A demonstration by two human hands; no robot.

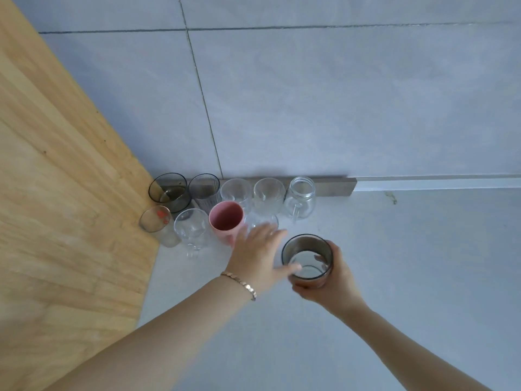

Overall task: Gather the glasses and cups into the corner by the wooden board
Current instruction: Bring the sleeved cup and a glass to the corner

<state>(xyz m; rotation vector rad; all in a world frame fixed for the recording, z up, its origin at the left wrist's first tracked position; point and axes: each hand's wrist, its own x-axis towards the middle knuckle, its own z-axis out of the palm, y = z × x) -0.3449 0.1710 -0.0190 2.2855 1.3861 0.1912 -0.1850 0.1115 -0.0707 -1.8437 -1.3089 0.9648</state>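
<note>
My right hand [329,280] grips a smoky grey tumbler [307,259] from below and the right, just off the group. My left hand [259,255] is spread flat with fingers apart, its fingertips over a clear glass [260,220] and its thumb touching the tumbler's side. Several glasses stand in the corner beside the wooden board [56,207]: a dark tumbler [169,191], a ribbed grey glass [204,190], a pink cup [225,218], a clear stemmed glass [191,230], a glass with red print [156,221], and a handled jar [300,197].
A tiled wall [338,108] rises behind the glasses, with a grey strip [335,186] along its foot. The pale counter [423,263] stretches to the right and toward me. A small dark mark [392,197] lies on the counter at the right.
</note>
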